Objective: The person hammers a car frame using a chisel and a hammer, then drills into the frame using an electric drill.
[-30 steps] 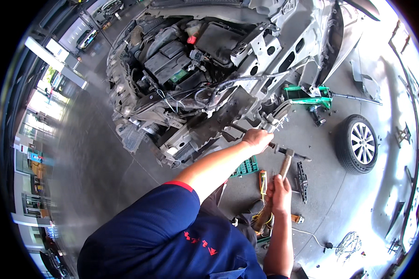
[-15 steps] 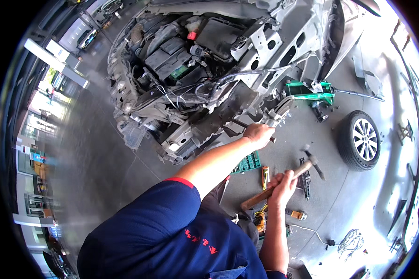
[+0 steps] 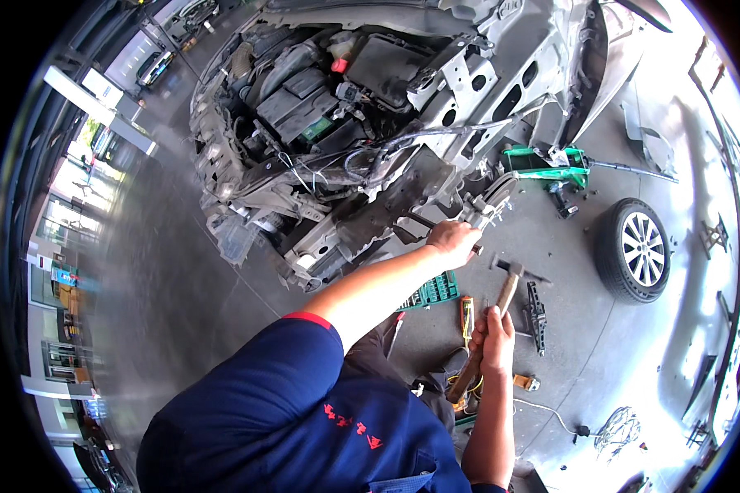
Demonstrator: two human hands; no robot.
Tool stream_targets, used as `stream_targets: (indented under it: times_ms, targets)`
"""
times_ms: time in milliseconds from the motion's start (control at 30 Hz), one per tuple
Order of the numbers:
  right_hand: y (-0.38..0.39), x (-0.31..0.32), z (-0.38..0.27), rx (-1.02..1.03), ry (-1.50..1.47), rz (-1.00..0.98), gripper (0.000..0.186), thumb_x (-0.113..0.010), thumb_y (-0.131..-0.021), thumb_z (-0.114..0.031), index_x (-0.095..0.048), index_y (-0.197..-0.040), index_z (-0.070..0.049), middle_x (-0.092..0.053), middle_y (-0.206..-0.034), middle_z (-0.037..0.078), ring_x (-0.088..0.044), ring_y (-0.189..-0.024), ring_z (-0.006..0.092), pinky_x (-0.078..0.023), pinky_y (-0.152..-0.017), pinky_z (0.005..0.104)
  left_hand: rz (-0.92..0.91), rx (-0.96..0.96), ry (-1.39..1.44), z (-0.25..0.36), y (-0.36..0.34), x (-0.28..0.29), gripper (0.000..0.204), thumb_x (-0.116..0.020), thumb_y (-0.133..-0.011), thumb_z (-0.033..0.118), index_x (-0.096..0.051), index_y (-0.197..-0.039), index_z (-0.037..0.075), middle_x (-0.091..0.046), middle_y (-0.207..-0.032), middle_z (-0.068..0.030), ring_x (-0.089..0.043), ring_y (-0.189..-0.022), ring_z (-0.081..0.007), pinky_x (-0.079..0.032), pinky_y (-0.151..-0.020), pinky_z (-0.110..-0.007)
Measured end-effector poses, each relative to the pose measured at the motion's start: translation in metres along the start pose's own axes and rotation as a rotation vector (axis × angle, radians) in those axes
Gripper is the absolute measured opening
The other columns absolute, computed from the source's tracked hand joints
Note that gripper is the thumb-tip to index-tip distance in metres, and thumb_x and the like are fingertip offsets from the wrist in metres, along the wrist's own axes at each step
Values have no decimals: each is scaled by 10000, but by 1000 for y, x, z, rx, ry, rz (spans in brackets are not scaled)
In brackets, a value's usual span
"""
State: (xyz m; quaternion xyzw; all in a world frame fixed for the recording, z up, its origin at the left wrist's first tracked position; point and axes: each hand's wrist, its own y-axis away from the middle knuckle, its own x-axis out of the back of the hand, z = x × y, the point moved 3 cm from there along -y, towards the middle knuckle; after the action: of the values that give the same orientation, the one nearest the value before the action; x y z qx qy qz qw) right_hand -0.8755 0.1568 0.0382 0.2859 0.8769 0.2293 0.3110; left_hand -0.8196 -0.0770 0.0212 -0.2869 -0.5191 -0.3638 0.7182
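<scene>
My left hand reaches forward to the front of the stripped car body. Its fingers are wrapped round a dark metal bar, whose one end sticks out toward the bent front panel and whose other end shows just past my fist. Whether the bar touches the panel I cannot tell. In my right hand is a hammer with a wooden handle, gripped around mid-handle. The hammer's head is up, a little to the right of my left hand and apart from the bar.
A green floor jack stands by the car's front corner, with a loose wheel to its right. On the floor lie a green socket set case, a black scissor-like part, a yellow tool and a coiled cable.
The hammer has swung left and more upright, its head coming closer to my left hand. My left hand and the bar have hardly moved.
</scene>
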Motion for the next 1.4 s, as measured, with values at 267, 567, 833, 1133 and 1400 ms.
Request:
stream_targets:
  times_ms: [267, 567, 833, 1133, 1400]
  targets:
    - [35, 106, 84, -66, -11, 357, 216, -538, -1067, -298, -446, -953, -139, -446, -683, -10, -447, -505, 102, -406, -427, 276, -58, -200, 150, 34, -6, 7, 180, -672, -871, 261, -654, -799, 98, -693, -759, -117, -712, -756, -343, -569, -700, -486]
    - [105, 163, 139, -193, -140, 588, 184, -530, -1067, -281, -459, -994, -128, -465, -687, -7, -449, -492, 101, -408, -417, 271, -333, -417, 50, 32, 5, 28, 214, -627, -904, 264, -678, -814, 77, -713, -734, -152, -725, -711, -369, -583, -646, -498]
    - [95, 148, 137, -184, -97, 516, 208, -546, -1064, -307, -465, -973, -138, -464, -682, -2, -458, -505, 107, -420, -428, 282, -274, -591, 201, 18, 23, 34, 152, -644, -883, 212, -605, -809, 86, -671, -711, -124, -695, -697, -360, -553, -626, -495]
    - [83, 111, 156, -149, -90, 488, 214, -537, -1065, -298, -474, -964, -120, -480, -694, 9, -472, -510, 110, -428, -434, 278, -143, -211, 293, 17, -25, 9, 105, -587, -950, 196, -650, -956, 113, -708, -821, -140, -713, -765, -337, -549, -647, -484]
    - [151, 33, 259, 5, -402, 802, 219, -535, -1078, -335, -523, -1007, -128, -464, -699, -26, -432, -519, 83, -390, -436, 249, -232, -466, 265, 20, 28, 25, 120, -596, -919, 194, -673, -963, 113, -732, -855, -153, -735, -825, -347, -586, -741, -475]
